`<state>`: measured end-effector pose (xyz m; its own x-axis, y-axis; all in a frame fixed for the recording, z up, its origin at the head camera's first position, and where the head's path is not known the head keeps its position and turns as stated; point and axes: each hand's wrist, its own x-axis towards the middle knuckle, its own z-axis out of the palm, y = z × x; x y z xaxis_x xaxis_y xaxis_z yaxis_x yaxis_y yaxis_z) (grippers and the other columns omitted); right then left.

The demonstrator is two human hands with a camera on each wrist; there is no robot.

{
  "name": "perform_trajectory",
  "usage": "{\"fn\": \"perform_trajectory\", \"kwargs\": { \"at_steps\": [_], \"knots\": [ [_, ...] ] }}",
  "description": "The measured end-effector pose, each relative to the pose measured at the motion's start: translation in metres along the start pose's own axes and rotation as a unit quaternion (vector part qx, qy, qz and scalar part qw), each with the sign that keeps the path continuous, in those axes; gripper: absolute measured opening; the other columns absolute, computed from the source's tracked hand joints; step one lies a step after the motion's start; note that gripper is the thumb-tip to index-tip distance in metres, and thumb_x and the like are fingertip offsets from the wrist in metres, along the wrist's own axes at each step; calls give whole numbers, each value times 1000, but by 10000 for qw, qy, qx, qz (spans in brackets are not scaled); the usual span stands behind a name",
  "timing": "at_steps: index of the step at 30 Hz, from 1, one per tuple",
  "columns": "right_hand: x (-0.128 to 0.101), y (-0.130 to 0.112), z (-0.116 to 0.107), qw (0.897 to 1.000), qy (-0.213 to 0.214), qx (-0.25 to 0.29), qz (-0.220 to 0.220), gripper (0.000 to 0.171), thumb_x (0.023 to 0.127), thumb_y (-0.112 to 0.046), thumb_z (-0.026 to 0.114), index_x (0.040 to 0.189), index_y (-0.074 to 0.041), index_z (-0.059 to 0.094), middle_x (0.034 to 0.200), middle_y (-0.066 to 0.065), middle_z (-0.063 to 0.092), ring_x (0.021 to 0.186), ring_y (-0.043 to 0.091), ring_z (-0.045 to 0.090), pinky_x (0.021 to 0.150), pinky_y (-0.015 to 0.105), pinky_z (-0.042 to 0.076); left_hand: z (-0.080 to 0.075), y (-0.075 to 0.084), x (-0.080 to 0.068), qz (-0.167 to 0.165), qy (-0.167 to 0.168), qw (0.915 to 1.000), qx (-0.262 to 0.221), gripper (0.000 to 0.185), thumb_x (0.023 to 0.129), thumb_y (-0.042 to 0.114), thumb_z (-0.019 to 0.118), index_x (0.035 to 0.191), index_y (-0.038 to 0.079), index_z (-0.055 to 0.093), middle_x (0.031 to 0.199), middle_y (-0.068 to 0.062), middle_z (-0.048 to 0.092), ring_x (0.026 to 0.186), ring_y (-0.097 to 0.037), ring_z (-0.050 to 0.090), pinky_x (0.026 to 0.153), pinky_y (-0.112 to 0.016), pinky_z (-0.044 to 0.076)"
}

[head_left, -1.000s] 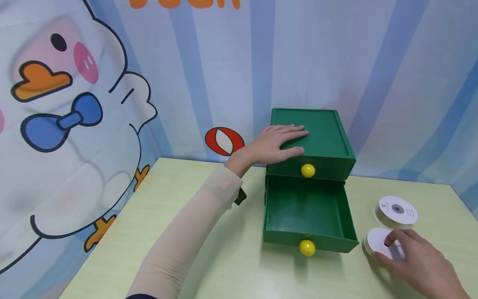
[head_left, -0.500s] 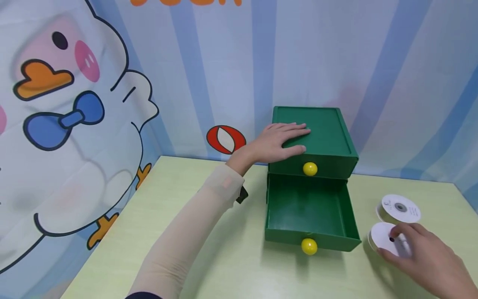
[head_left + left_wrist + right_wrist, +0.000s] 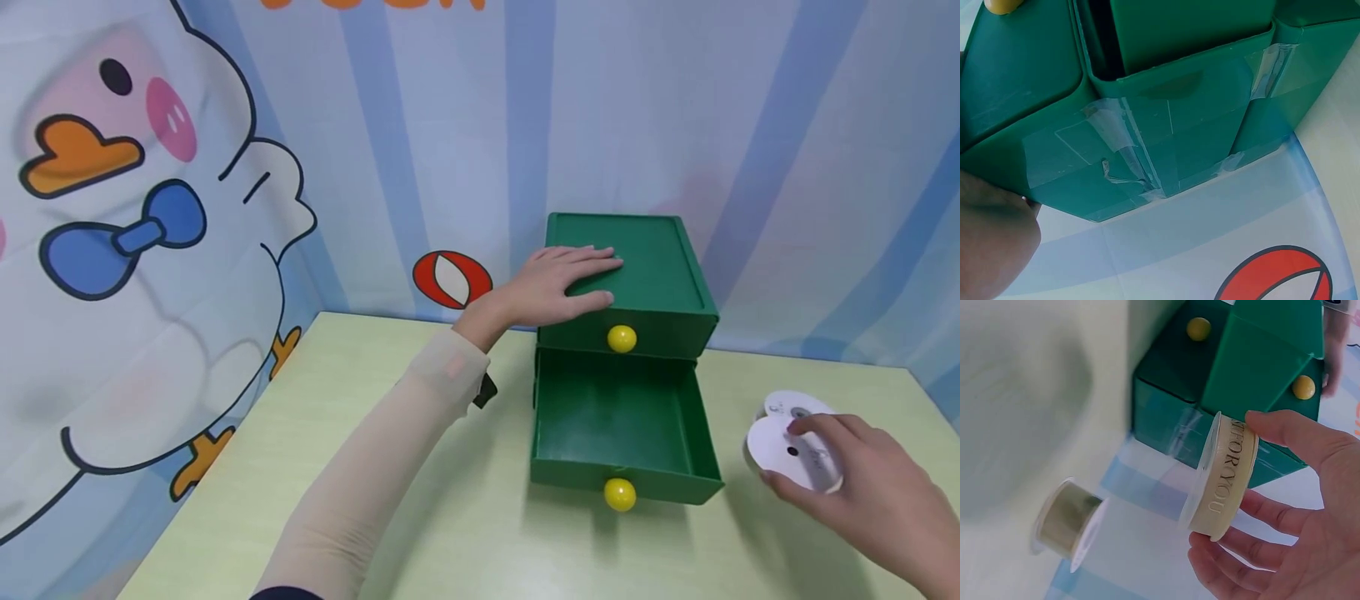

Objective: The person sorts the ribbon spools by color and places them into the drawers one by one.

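Observation:
My left hand [image 3: 555,287] rests flat, fingers extended, on top of the green drawer cabinet [image 3: 660,258]. Below its upper drawer, another drawer [image 3: 558,472] is pulled out, with a bare green floor and a yellow knob [image 3: 620,495]. To the right, my right hand [image 3: 877,492] holds a ribbon spool [image 3: 772,454] between thumb and fingers, above the table. In the right wrist view this spool [image 3: 1225,478] carries cream ribbon printed with letters, thumb on one edge and fingers on the opposite one. A second ribbon spool [image 3: 782,403] lies behind it, partly covered in the head view.
The pale table [image 3: 360,467] reaches left and in front of the cabinet. A printed cloth backdrop [image 3: 465,167] hangs close behind and on the left. Clear tape [image 3: 1113,131] runs along the cabinet's side. The open drawer juts toward the front.
My right hand has raised the held spool off the table and moved it slightly back and right, so it now overlaps the second spool. My left hand stays on the cabinet.

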<state>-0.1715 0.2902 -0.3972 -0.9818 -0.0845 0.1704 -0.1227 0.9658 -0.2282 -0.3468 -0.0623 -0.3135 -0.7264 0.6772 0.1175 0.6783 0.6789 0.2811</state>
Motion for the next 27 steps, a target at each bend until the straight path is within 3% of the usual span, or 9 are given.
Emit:
{"fn": "perform_trajectory", "kwargs": {
  "at_steps": [5, 12, 17, 23, 27],
  "knots": [
    [0, -2, -8, 9996, 222, 123, -118, 67, 75, -34, 96, 117, 6, 64, 122, 42, 56, 100, 59, 52, 79, 73, 53, 0, 1, 1, 42, 22, 10000, -9, 63, 110, 49, 48, 168, 27, 35, 176, 6, 26, 164, -20, 18, 133, -44, 9],
    [4, -5, -17, 9986, 459, 244, -120, 67, 79, -34, 93, 119, 8, 61, 121, 41, 51, 91, 53, 51, 63, 59, 57, -1, 1, 1, 54, 33, 10000, -52, 63, 110, 49, 49, 168, 26, 36, 176, 5, 26, 164, -21, 19, 133, -44, 10],
    [6, -12, -24, 9978, 516, 316, -271, 65, 78, -36, 93, 118, 6, 63, 122, 39, 54, 90, 48, 54, 61, 52, 56, -1, 1, 1, 41, 33, 10000, -60, 63, 110, 49, 49, 168, 26, 36, 176, 5, 26, 164, -21, 19, 133, -44, 10],
    [7, -20, -30, 9970, 558, 391, -375, 66, 78, -39, 93, 119, 3, 65, 123, 36, 57, 92, 45, 54, 59, 37, 47, -1, 1, 0, 22, 5, 10000, -47, 63, 111, 49, 49, 168, 26, 35, 176, 5, 26, 164, -20, 18, 133, -44, 9],
    [8, -26, -32, 9964, 577, 442, -430, 65, 78, -42, 93, 121, 0, 67, 124, 33, 59, 91, 42, 56, 61, 36, 47, -1, 2, 0, 17, -4, 10000, -42, 63, 111, 49, 49, 168, 27, 35, 176, 5, 26, 164, -20, 18, 133, -43, 9]
  ]
}}
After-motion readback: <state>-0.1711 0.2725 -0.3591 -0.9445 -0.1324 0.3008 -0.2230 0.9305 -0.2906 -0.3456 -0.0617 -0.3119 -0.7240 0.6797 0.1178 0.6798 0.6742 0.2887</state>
